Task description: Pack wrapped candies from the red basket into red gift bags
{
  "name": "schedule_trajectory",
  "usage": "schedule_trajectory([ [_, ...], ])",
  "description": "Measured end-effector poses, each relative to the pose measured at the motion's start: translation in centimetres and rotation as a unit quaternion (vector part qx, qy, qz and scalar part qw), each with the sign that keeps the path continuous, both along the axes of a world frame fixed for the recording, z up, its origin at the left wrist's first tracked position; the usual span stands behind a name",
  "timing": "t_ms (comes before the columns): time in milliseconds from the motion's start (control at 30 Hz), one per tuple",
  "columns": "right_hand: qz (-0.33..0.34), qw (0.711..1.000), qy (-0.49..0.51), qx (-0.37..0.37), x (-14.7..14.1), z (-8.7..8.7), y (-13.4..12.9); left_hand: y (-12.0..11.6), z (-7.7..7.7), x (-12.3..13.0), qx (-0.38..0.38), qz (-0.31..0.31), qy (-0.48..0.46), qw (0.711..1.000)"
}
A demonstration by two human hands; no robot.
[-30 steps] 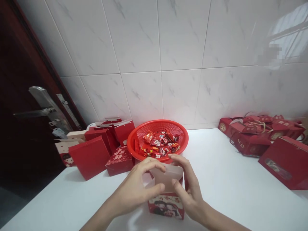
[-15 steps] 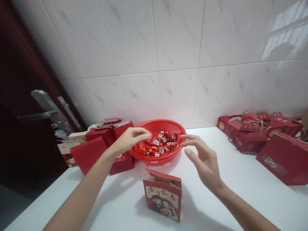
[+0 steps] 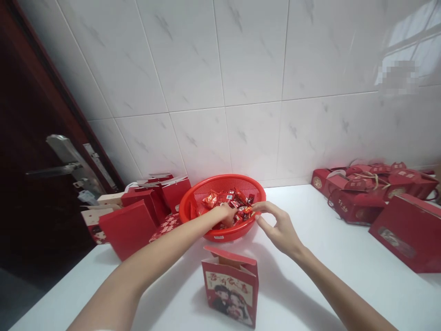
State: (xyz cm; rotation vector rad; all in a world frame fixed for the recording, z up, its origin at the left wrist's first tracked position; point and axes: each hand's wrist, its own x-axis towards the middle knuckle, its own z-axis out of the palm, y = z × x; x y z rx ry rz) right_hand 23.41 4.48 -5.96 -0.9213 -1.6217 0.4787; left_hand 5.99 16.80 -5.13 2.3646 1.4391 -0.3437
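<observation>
My left hand (image 3: pixel 227 215) reaches down into a red plastic basket (image 3: pixel 223 237) of wrapped candies (image 3: pixel 211 199). Its fingers are bent together among the sweets, the tips hidden, so I cannot see what they hold. At the basket's right rim is my right hand (image 3: pixel 278 227), open, with thumb and fingers curved apart. Its fingertips come close to a red and yellow candy wrapper (image 3: pixel 245 210); whether they touch is unclear. In front of the basket stands a red paper gift box (image 3: pixel 229 294), its top open and a printed couple on its front.
Several red and cream gift boxes (image 3: pixel 129 227) stand at the left. On the right lie several red boxes with cord handles (image 3: pixel 358 202) and a larger red box with a clear window (image 3: pixel 409 234). A tiled wall (image 3: pixel 255 138) rises behind; a dark door (image 3: pixel 41 151) is at left.
My left hand has moved right and down into the candies from above the basket's left side. My right hand has shifted left and slightly down to the rim.
</observation>
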Motion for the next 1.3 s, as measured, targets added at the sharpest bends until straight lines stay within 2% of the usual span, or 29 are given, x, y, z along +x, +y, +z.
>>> schedule_trajectory([
  [100,-0.003,1.000,-0.008,-0.007,0.3,-0.5,0.4,0.0,0.1,-0.4,-0.029,0.010,0.026,0.999],
  [267,0.008,1.000,-0.006,-0.015,0.1,-0.5,1.0,-0.1,0.4,-0.3,-0.052,-0.005,-0.043,0.998],
  [400,0.012,0.998,0.044,-0.032,-0.7,1.0,2.8,0.1,0.3,0.1,-0.070,-0.017,-0.096,0.993],
  [500,0.033,0.994,0.095,-0.053,-1.8,2.4,5.0,0.3,0.4,0.1,-0.077,-0.027,-0.098,0.992],
  [600,0.052,0.987,0.133,-0.076,-3.2,3.1,7.0,0.0,0.6,0.1,-0.088,-0.026,-0.089,0.992],
  [700,0.075,0.979,0.151,-0.116,-4.5,2.7,8.2,-0.9,0.6,-0.2,-0.096,-0.015,-0.090,0.991],
  [867,0.085,0.950,0.212,-0.211,-5.1,1.4,8.4,-1.5,0.6,-0.3,-0.125,-0.014,-0.128,0.984],
  [1000,0.051,0.946,0.237,-0.213,-4.6,0.9,8.5,-0.9,1.5,-0.6,-0.133,-0.016,-0.164,0.977],
  [1067,0.029,0.944,0.256,-0.208,-4.3,0.8,8.6,-0.8,2.3,-1.3,-0.141,0.002,-0.244,0.959],
  [1167,0.012,0.936,0.280,-0.214,-4.1,0.8,8.8,-0.6,3.5,-2.9,-0.134,0.030,-0.403,0.905],
  [1300,0.036,0.923,0.290,-0.251,-4.3,1.2,8.6,-0.3,3.6,-4.8,-0.080,0.020,-0.536,0.840],
])
